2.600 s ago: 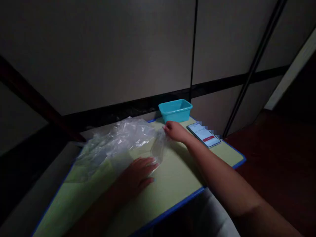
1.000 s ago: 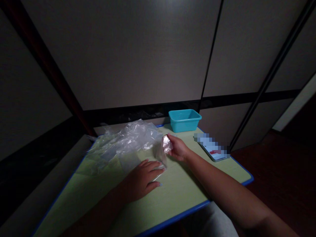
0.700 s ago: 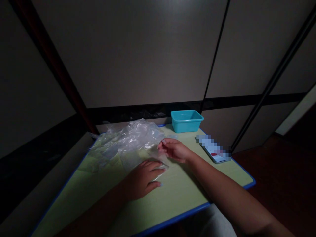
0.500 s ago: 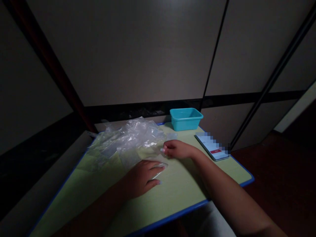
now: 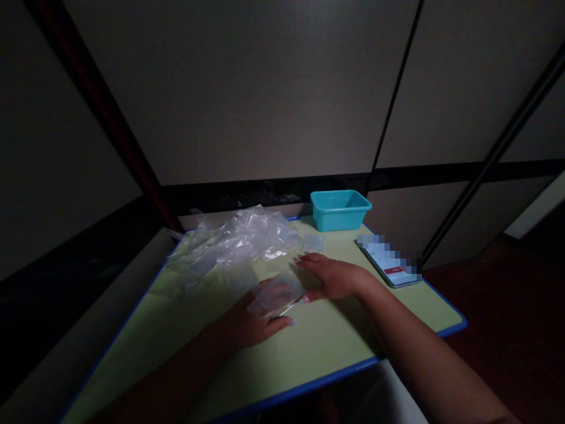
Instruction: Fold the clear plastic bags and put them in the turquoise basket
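Note:
My left hand [image 5: 248, 325] lies low over the table, its thumb stretched out to the right. A small clear plastic bag [image 5: 285, 290] covers its fingers, which show only dimly through the film. Just right of the bag is my right hand [image 5: 333, 279], fingers extended and thumb apart. That thumb is close to the bag's right edge; I cannot tell whether they touch. Beyond both hands spreads a loose heap of clear plastic bags [image 5: 251, 235]. A single flat bag [image 5: 313, 242] lies apart from the heap, behind my right hand.
A turquoise plastic basket [image 5: 339, 220] stands at the table's far edge. On the right lies a phone [image 5: 391, 268] with its screen lit. The yellow-green table [image 5: 309, 359] has a blue rim, and cabinet panels [image 5: 273, 94] rise directly behind it.
My right hand has gone from a pinch to stretched fingers and is lower, nearer the left hand. A clear bag now lies over my left fingers. The view has shifted slightly.

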The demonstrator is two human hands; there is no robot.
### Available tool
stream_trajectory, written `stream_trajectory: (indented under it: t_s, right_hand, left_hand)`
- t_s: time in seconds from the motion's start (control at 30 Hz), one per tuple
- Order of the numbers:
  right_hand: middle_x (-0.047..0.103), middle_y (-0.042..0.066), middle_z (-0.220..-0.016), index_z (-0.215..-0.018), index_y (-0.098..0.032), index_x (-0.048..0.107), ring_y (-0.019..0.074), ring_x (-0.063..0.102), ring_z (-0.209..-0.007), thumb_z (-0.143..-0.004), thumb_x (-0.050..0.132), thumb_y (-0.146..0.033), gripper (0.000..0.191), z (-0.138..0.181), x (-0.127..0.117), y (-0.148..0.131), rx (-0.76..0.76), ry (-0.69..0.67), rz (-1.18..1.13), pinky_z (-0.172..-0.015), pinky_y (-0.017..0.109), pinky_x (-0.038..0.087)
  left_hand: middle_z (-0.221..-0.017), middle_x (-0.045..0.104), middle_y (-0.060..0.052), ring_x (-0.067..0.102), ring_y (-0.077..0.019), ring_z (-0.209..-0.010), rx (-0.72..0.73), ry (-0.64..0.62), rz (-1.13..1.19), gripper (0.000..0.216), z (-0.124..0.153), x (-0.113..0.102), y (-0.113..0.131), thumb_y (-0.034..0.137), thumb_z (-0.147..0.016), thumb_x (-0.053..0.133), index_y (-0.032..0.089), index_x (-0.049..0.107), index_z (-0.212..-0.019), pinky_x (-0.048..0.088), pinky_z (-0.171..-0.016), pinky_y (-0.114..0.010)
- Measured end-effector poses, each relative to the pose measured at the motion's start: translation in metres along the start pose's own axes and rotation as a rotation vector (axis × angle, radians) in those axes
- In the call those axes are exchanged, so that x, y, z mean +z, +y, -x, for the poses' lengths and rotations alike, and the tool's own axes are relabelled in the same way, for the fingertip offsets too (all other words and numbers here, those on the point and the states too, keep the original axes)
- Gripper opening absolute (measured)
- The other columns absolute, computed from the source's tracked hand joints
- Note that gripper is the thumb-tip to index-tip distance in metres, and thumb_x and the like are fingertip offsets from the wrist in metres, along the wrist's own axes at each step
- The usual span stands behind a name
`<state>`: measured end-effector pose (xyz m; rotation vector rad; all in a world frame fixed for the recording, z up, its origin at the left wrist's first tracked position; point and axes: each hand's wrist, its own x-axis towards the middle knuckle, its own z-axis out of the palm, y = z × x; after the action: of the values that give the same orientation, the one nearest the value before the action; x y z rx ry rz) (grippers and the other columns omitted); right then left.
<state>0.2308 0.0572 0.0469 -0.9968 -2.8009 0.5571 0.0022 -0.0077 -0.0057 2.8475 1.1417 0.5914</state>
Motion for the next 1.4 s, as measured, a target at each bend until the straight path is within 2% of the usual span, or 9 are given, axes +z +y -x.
stream_trajectory:
  t_s: [0.2, 0.33, 0.6, 0.8, 1.03, 1.17, 1.23, 1.3, 1.4]
  right_hand:
    - [0.019, 0.015, -0.148, -0.143, -0.013, 0.023, 0.0267, 0.016, -0.137, -0.082, 0.051, -0.03, 0.069, 0.012, 0.029, 0.001, -0.018, 0.037, 0.027, -0.108, 0.051, 0.017]
    - [0.017, 0.011, -0.149, -0.145, -0.018, 0.016, 0.0234, 0.013, -0.138, -0.082, 0.044, -0.023, 0.069, 0.017, 0.037, -0.001, -0.01, 0.072, -0.003, -0.106, 0.055, 0.013]
    - [0.021, 0.009, -0.149, -0.145, -0.022, 0.016, 0.0221, 0.014, -0.138, -0.075, 0.045, -0.017, 0.076, 0.007, 0.038, -0.006, -0.02, 0.077, -0.07, -0.105, 0.057, 0.004]
    - [0.024, 0.01, -0.148, -0.144, -0.021, 0.019, 0.0212, 0.019, -0.137, -0.08, 0.041, -0.022, 0.067, 0.002, 0.045, -0.004, -0.01, 0.142, -0.074, -0.105, 0.057, 0.006]
    - [0.023, 0.012, -0.148, -0.144, -0.015, 0.015, 0.0208, 0.02, -0.136, -0.077, 0.041, -0.021, 0.072, -0.003, 0.049, -0.003, 0.0, 0.146, 0.009, -0.106, 0.055, 0.009]
    - [0.02, 0.01, -0.149, -0.145, -0.016, 0.013, 0.0195, 0.019, -0.137, -0.082, 0.034, -0.022, 0.066, -0.003, 0.051, -0.004, -0.001, 0.123, 0.063, -0.107, 0.053, 0.011]
    - [0.018, 0.01, -0.15, -0.145, -0.016, 0.012, 0.0192, 0.018, -0.137, -0.083, 0.034, -0.022, 0.067, -0.003, 0.051, -0.004, -0.001, 0.114, 0.081, -0.108, 0.052, 0.012]
    - [0.017, 0.009, -0.15, -0.145, -0.016, 0.011, 0.0189, 0.017, -0.137, -0.082, 0.034, -0.021, 0.068, -0.002, 0.051, -0.004, 0.001, 0.108, 0.094, -0.108, 0.051, 0.012]
    - [0.017, 0.009, -0.15, -0.145, -0.016, 0.01, 0.0185, 0.016, -0.137, -0.081, 0.034, -0.019, 0.069, -0.003, 0.052, -0.004, 0.011, 0.097, 0.111, -0.108, 0.051, 0.012]
  left_hand:
    - [-0.13, 0.052, -0.005, 0.044, -0.0251, -0.122, 0.013, -0.027, 0.041, 0.044, -0.005, -0.008, 0.006, 0.034, -0.084, 0.055, 0.026, 0.051, -0.126, 0.035, -0.105, -0.042]
    - [-0.129, 0.054, -0.006, 0.045, -0.025, -0.122, -0.003, -0.002, 0.067, 0.044, -0.006, -0.007, 0.006, 0.034, -0.084, 0.056, 0.025, 0.051, -0.126, 0.035, -0.105, -0.043]
    - [-0.132, 0.052, -0.006, 0.044, -0.024, -0.123, 0.006, 0.021, 0.05, 0.044, -0.004, 0.0, 0.001, 0.036, -0.085, 0.055, 0.025, 0.05, -0.127, 0.031, -0.107, -0.042]
    - [-0.133, 0.051, -0.006, 0.042, -0.0244, -0.125, -0.028, -0.027, -0.008, 0.049, -0.005, 0.0, 0.001, 0.039, -0.085, 0.052, 0.024, 0.045, -0.131, 0.019, -0.11, -0.05]
    - [-0.123, 0.059, -0.006, 0.048, -0.0239, -0.12, -0.081, 0.005, 0.033, 0.043, -0.004, 0.001, 0.002, 0.043, -0.086, 0.05, 0.02, 0.053, -0.123, 0.028, -0.107, -0.044]
    - [-0.124, 0.058, -0.005, 0.049, -0.0225, -0.117, -0.106, 0.045, 0.153, 0.039, -0.009, -0.014, 0.002, 0.039, -0.083, 0.054, 0.022, 0.057, -0.117, 0.034, -0.103, -0.04]
    - [-0.116, 0.062, -0.007, 0.052, -0.0238, -0.111, -0.135, 0.093, 0.23, 0.036, -0.012, -0.023, 0.003, 0.045, -0.082, 0.051, 0.021, 0.064, -0.105, 0.036, -0.1, -0.04]
    - [-0.103, 0.066, -0.008, 0.055, -0.0246, -0.102, -0.236, 0.181, 0.344, 0.046, -0.014, -0.029, 0.002, 0.054, -0.084, 0.039, 0.018, 0.067, -0.089, 0.04, -0.095, -0.041]
    - [-0.079, 0.066, -0.009, 0.06, -0.0215, -0.077, -0.61, 0.296, 0.578, 0.067, -0.017, -0.032, -0.001, 0.063, -0.085, 0.018, 0.015, 0.063, -0.073, 0.048, -0.074, -0.036]
